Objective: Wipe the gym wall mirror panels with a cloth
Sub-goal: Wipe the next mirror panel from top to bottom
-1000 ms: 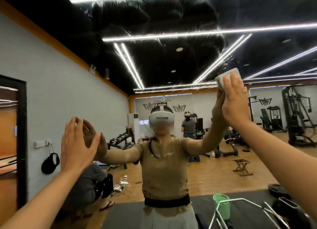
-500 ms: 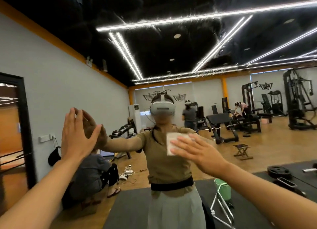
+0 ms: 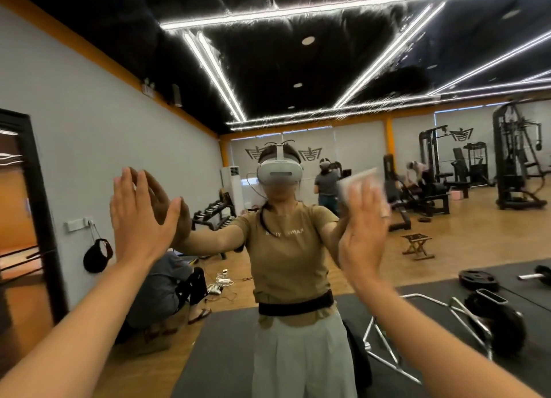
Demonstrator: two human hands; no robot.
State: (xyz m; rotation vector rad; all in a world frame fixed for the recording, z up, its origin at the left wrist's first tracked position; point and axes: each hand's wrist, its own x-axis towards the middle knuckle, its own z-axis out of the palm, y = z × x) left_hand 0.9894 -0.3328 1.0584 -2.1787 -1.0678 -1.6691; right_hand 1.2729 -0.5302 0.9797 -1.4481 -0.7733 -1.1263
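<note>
**Q:** Where's the cloth (image 3: pixel 356 178) now? It's hard to track between shots.

**A:** It's at about 2 o'clock from the centre of the view, flattened against the mirror (image 3: pixel 89 135) under the right hand (image 3: pixel 362 227). The fingers are straight and together, with the palm pressing and no pinch. It's motion-blurred, so my guess is the swipe is mid-travel.

**Q:** What changed?

**A:** Loads. A second ago the cloth was up high around 1 o'clock. Half a second ago it had dropped to dead centre, over the reflected torso. Now it has swung back out to the right and climbed to about head height. That reads as a zigzag sweep across this panel.

**Q:** And the left hand (image 3: pixel 140 216)?

**A:** It's flat on the glass at 9 o'clock with the fingers spread, holding nothing. It has barely moved across all three shots, so it looks like a brace.

**Q:** How's progress?

**A:** I'd say the middle band of this panel is covered. The lower glass and the far left by the door frame (image 3: pixel 41 219) look untouched, though I can't see any actual streaks to confirm that.
</note>
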